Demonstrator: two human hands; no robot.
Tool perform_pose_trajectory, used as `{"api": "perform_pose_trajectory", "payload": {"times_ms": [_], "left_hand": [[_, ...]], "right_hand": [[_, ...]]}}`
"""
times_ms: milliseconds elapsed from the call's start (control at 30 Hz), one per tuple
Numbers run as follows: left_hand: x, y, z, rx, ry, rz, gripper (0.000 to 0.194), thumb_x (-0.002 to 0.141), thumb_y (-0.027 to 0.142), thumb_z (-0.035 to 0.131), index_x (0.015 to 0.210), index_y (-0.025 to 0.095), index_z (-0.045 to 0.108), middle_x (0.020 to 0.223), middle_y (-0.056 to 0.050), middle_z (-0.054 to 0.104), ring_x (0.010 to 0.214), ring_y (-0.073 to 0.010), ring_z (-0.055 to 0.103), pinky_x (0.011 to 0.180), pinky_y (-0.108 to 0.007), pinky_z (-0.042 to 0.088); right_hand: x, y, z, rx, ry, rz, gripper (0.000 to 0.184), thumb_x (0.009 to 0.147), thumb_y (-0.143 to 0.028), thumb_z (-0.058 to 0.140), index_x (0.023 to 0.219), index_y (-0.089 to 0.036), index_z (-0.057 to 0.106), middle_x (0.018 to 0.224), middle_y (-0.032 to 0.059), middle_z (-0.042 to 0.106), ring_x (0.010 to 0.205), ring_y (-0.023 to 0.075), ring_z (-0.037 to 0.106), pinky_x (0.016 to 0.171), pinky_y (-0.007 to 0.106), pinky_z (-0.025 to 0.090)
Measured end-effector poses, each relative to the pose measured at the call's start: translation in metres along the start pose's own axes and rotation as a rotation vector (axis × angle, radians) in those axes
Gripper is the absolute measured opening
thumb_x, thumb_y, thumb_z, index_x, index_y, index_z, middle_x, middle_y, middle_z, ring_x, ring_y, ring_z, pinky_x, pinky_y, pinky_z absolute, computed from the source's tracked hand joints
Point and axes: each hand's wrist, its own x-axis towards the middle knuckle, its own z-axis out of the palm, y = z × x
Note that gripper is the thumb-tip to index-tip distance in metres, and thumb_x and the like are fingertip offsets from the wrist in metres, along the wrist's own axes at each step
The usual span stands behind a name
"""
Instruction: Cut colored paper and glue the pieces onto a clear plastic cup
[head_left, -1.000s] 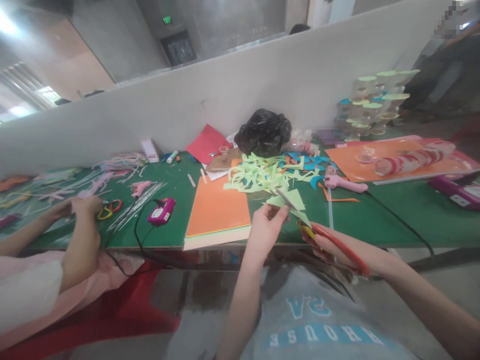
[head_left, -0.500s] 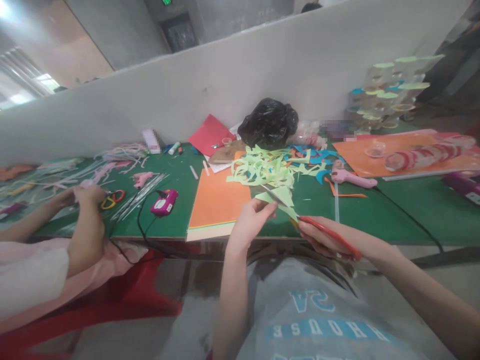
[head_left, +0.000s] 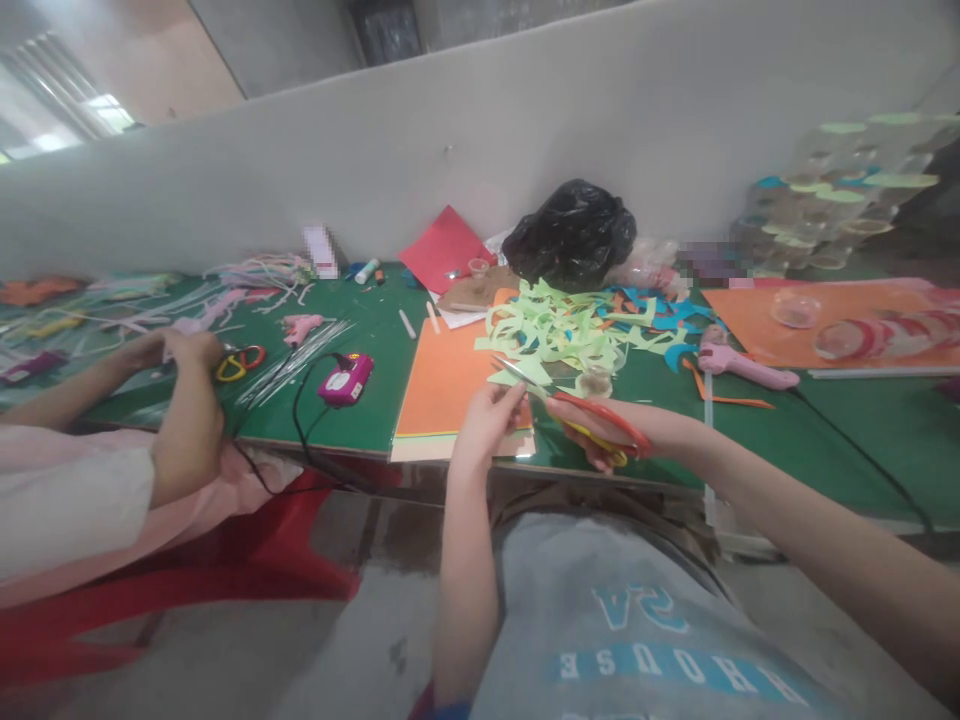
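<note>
My left hand [head_left: 484, 420] pinches a small piece of light green paper [head_left: 519, 372] just above the near edge of the green table [head_left: 750, 440]. My right hand [head_left: 611, 435] is closed round red-and-yellow scissors [head_left: 592, 415], and their blades reach left into the green piece. Both hands hover beside a stack of orange sheets [head_left: 450, 385]. Behind them lies a pile of light green paper scraps [head_left: 559, 330].
A co-worker's hands [head_left: 176, 350] work at the left beside red-and-yellow scissors [head_left: 238, 362] and a magenta glue gun [head_left: 345, 380] with a black cord. A pink glue gun [head_left: 739, 365], a black bag [head_left: 574, 235], blue scraps, a red sheet and stacked clear cups lie farther back.
The camera has swung, so everything sits lower and to the right in view. My hands with the green piece and the scissors have come closer together; the scissors now cut farther into the paper.
</note>
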Motion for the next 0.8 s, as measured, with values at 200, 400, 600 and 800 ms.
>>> {"api": "perform_pose_trajectory", "payload": {"times_ms": [200, 400, 600, 800], "left_hand": [[0.002, -0.001, -0.011, -0.012, 0.096, -0.025, 0.030, 0.083, 0.041, 0.067, 0.072, 0.015, 0.058, 0.057, 0.003, 0.052, 0.051, -0.0072, 0.047, 0.051, -0.020, 0.034], [0.003, -0.002, -0.014, -0.078, 0.127, -0.037, 0.026, 0.085, 0.034, 0.065, 0.070, 0.015, 0.055, 0.062, 0.002, 0.055, 0.047, -0.0053, 0.047, 0.044, -0.019, 0.031], [0.011, 0.008, -0.023, -0.156, 0.238, 0.078, 0.032, 0.080, 0.042, 0.069, 0.071, 0.018, 0.050, 0.065, 0.003, 0.054, 0.047, -0.0049, 0.045, 0.040, -0.019, 0.028], [0.051, 0.056, -0.011, -0.010, 0.197, 0.215, 0.028, 0.086, 0.038, 0.064, 0.074, 0.017, 0.050, 0.071, 0.000, 0.057, 0.052, -0.0056, 0.048, 0.046, -0.019, 0.033]], "right_hand": [[0.023, -0.004, 0.004, -0.041, 0.006, 0.016, 0.067, 0.081, -0.085, 0.048, 0.064, -0.020, 0.040, 0.047, -0.0041, 0.044, 0.043, 0.0109, 0.051, 0.044, 0.023, 0.039], [0.025, -0.005, 0.002, -0.088, 0.043, 0.035, 0.074, 0.077, -0.092, 0.038, 0.054, -0.022, 0.038, 0.041, 0.0011, 0.047, 0.038, 0.0095, 0.044, 0.043, 0.023, 0.036], [0.000, 0.017, -0.011, -0.198, 0.173, 0.103, 0.066, 0.084, -0.083, 0.042, 0.059, -0.022, 0.038, 0.043, 0.0000, 0.046, 0.040, 0.0122, 0.045, 0.042, 0.025, 0.035], [-0.068, 0.072, -0.025, -0.128, 0.240, 0.170, 0.052, 0.090, -0.071, 0.045, 0.074, -0.022, 0.049, 0.053, -0.0011, 0.046, 0.044, 0.0126, 0.038, 0.044, 0.028, 0.030]]}}
